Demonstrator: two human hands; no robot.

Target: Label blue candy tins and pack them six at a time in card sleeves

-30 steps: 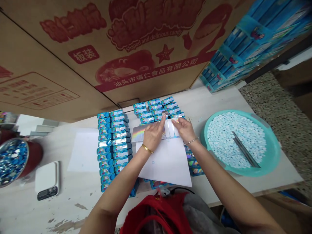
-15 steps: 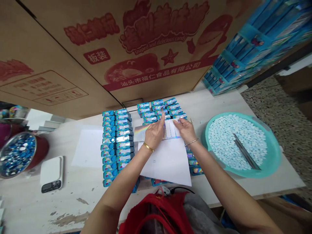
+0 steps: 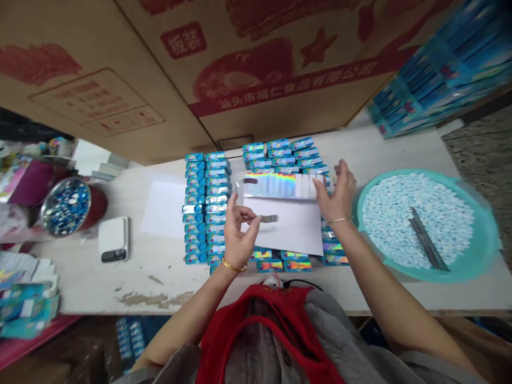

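Observation:
My left hand (image 3: 239, 237) pinches a small shiny sticker strip (image 3: 270, 218) between its thumb and a finger. Its index finger points up, and a second dark shiny strip (image 3: 250, 182) shows by that fingertip. Beneath lies a white paper sheet (image 3: 294, 226), with a rainbow-shiny sticker sheet (image 3: 272, 186) along its far edge. At the right end of the sticker sheet is my right hand (image 3: 338, 194), fingers spread, thumb at or just over the sheet's edge. Rows of small blue boxes (image 3: 216, 189) stand left of the papers, and more boxes (image 3: 280, 152) stand behind them.
A teal basin (image 3: 486, 229) of pale blue candies, with metal tongs (image 3: 428, 240), stands at right. On the left are a white scale (image 3: 113, 237), a pot (image 3: 98, 205) of blue shiny pieces and a paper (image 3: 162, 208). Large cartons (image 3: 160, 69) wall the back; blue packs (image 3: 424, 90) are stacked behind right.
My left hand has come off the sticker sheet toward me, now with a strip in its pinch. The right hand's fingers have spread. The view has shifted.

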